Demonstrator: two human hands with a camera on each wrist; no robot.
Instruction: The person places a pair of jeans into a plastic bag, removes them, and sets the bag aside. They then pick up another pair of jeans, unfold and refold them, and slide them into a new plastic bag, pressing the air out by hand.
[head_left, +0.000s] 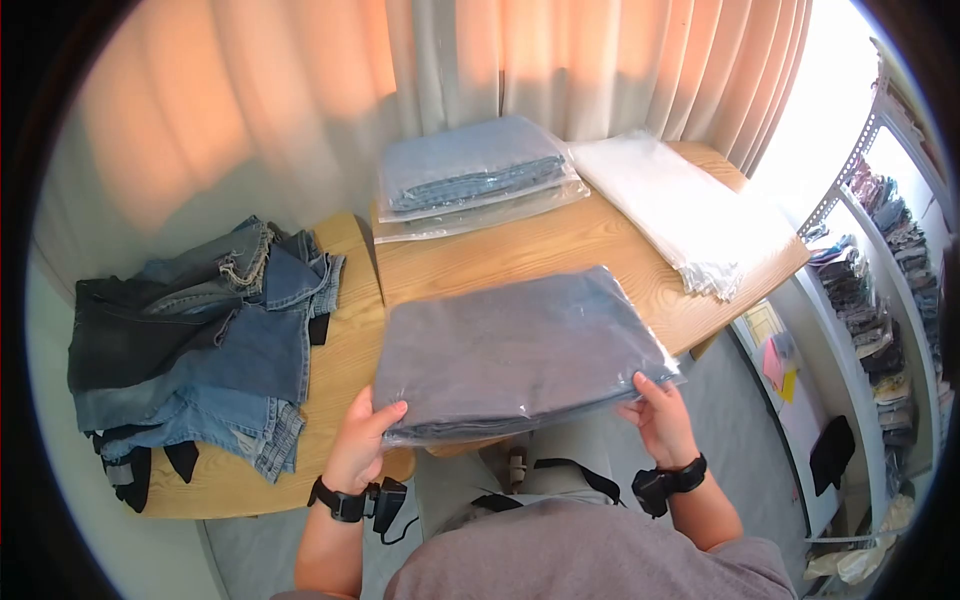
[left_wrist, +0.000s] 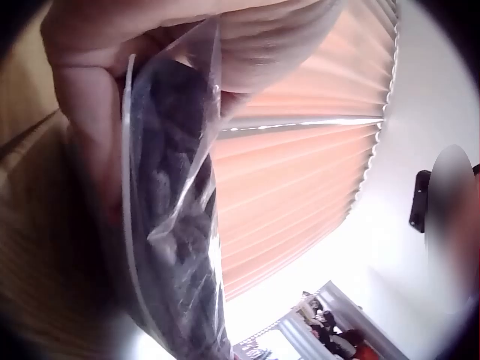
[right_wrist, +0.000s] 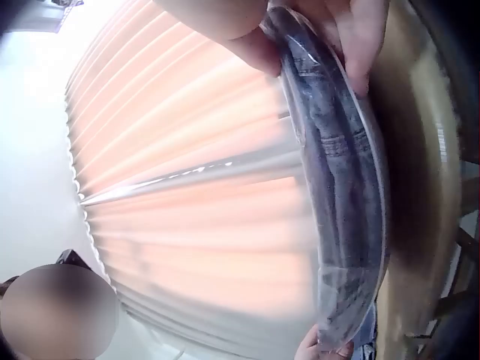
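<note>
A folded dark grey-blue garment in a clear plastic bag is held out flat in front of the person, over the table's front edge. The left hand grips its near left corner, thumb on top and fingers underneath. At the near right corner the right hand pinches it the same way. In the right wrist view the folded denim layers show through the bag's edge between thumb and fingers. The left wrist view shows the clear plastic creased along the dark cloth.
A pile of loose jeans lies on the left table. Bagged folded jeans are stacked at the back, beside a stack of clear empty bags. Curtains hang behind, and shelves of folded clothes stand at the right.
</note>
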